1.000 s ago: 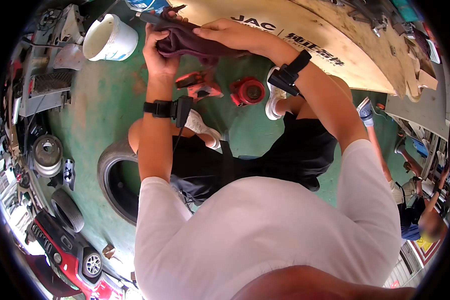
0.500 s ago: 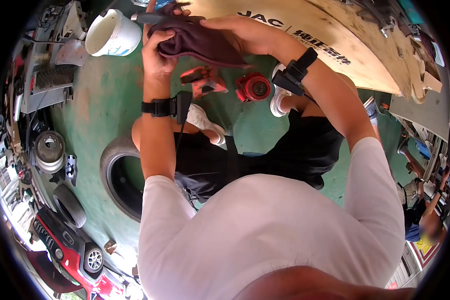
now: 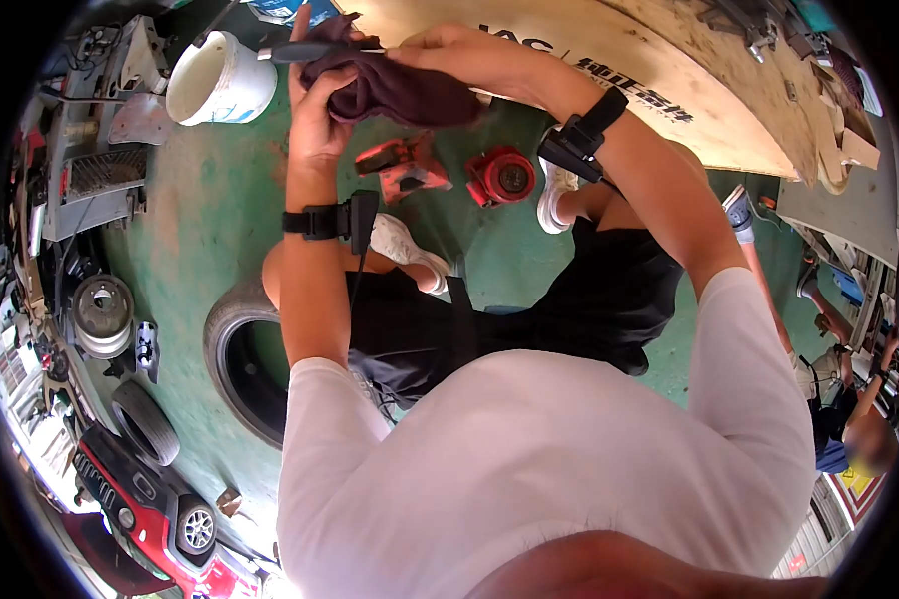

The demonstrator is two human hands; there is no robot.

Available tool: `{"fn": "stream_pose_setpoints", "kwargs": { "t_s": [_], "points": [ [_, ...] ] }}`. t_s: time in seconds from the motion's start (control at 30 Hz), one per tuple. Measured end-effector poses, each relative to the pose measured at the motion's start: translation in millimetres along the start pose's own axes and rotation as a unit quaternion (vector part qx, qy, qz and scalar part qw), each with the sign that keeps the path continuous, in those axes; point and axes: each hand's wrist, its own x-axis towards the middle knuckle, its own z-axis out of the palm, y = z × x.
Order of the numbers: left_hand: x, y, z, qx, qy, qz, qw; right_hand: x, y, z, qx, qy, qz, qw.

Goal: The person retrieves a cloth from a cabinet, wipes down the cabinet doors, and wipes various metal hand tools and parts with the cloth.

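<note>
A dark maroon cloth (image 3: 410,92) is bunched between my two hands at the top of the view. My left hand (image 3: 320,112) is closed on its left side, thumb bent over the fabric. Across this hand lies a long dark grey tool (image 3: 315,50) with a lighter end pointing left; its exact kind cannot be made out. My right hand (image 3: 448,55) presses the upper right of the cloth, its fingertips near the tool's right end and partly hidden by the fabric. Below on the floor are a red-orange stand (image 3: 405,168) and a red jack-like object (image 3: 501,177).
A white bucket (image 3: 222,80) stands left of my hands. A large JAC-marked board (image 3: 629,60) spans the upper right. One tire (image 3: 232,364) lies beside my leg; a wheel rim (image 3: 103,307) and red car (image 3: 145,509) are farther left. Another person (image 3: 839,419) is at right.
The cloth's right end has drawn inward and is more bunched. My right hand has moved slightly left and up along it. The left hand keeps hold, and the whole view has shifted slightly.
</note>
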Motion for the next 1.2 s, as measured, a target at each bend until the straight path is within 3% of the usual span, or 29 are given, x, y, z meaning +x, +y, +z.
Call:
{"fn": "stream_pose_setpoints", "kwargs": {
  "t_s": [0.13,0.2,0.3,0.4,0.5,0.53,0.63,0.7,0.83,0.9,0.97,1.03,1.07,1.2],
  "points": [
    [0,-12,-6,0.034,-0.024,-0.022,0.999,1,12,-15,-0.135,-0.04,-0.041,0.989],
    [3,-18,-9,0.059,-0.029,-0.029,0.997,-3,9,-22,-0.286,0.011,-0.128,0.95],
    [4,-10,-13,0.025,-0.026,-0.035,0.999,-4,-3,-32,-0.347,-0.006,-0.116,0.931],
    [4,-12,-11,-0.029,-0.003,-0.014,0.999,-8,-3,-23,-0.344,0.041,-0.177,0.921],
    [5,-11,-11,-0.112,0.066,0.007,0.992,-6,-3,-16,-0.362,0.075,-0.163,0.915],
    [5,-9,-9,-0.123,0.082,0.011,0.989,-17,-23,-11,-0.334,0.046,-0.098,0.936],
    [3,-4,-6,-0.144,0.106,0.019,0.984,-2,-5,-13,-0.296,0.028,-0.178,0.938],
    [3,-3,-8,-0.152,0.114,0.023,0.981,-3,-7,-19,-0.299,-0.006,-0.159,0.941],
    [5,-10,-14,-0.013,0.087,0.032,0.996,-27,-27,-31,-0.332,-0.053,-0.074,0.939],
    [4,-9,-15,0.108,0.029,0.019,0.994,-28,-19,-37,-0.348,-0.047,-0.078,0.933],
    [6,1,-10,0.135,-0.002,0.034,0.99,-30,-16,-41,-0.363,-0.042,-0.079,0.928],
    [6,6,-7,0.186,-0.039,0.052,0.98,-31,-14,-42,-0.304,-0.062,0.003,0.951],
    [5,5,-5,0.177,-0.016,0.015,0.984,-33,-14,-45,-0.303,-0.065,0.004,0.951],
    [10,-19,-4,0.24,-0.035,0.038,0.969,-35,-2,-59,-0.389,-0.065,-0.055,0.917]
  ]
}}
